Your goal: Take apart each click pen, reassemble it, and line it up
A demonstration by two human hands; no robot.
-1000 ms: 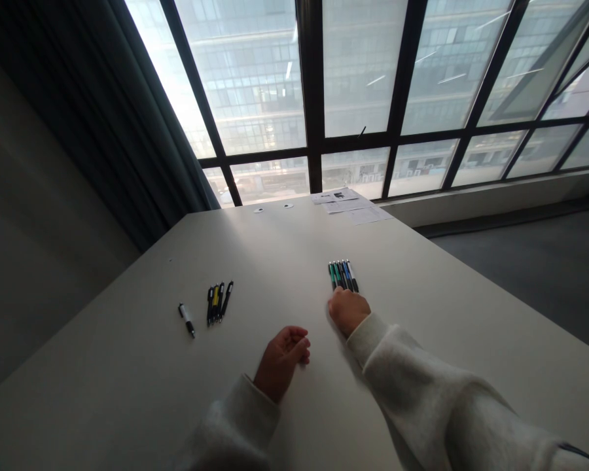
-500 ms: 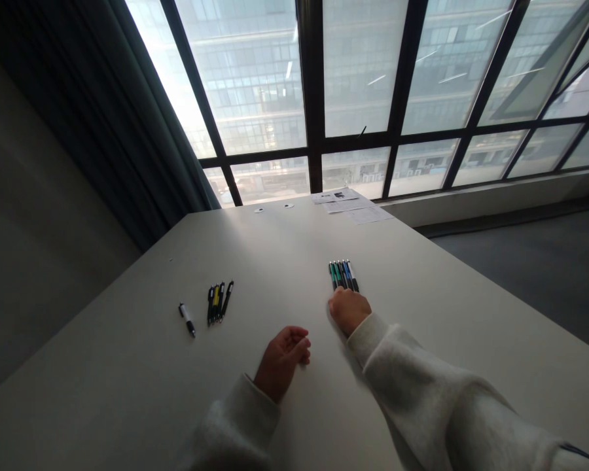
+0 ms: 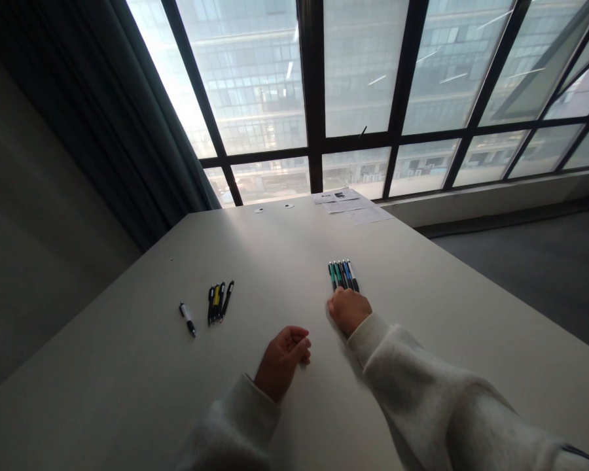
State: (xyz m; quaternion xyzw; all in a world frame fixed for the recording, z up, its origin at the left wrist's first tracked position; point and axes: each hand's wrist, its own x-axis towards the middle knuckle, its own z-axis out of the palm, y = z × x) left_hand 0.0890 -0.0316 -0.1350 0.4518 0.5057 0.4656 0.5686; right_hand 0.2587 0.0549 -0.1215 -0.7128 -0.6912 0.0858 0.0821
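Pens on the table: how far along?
Done: a tight row of about six pens and a group of four pens already lie side by side. In hand: no pen visibly held; the right hand sits at the row's near end, and the left hand rests empty on the table. Left over: one white-and-black pen lies apart.

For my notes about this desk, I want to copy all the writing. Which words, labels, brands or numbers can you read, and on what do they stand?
No text can be read.
Sheets of paper: printed, but too small to read.
Pens: any markings are too small to read.
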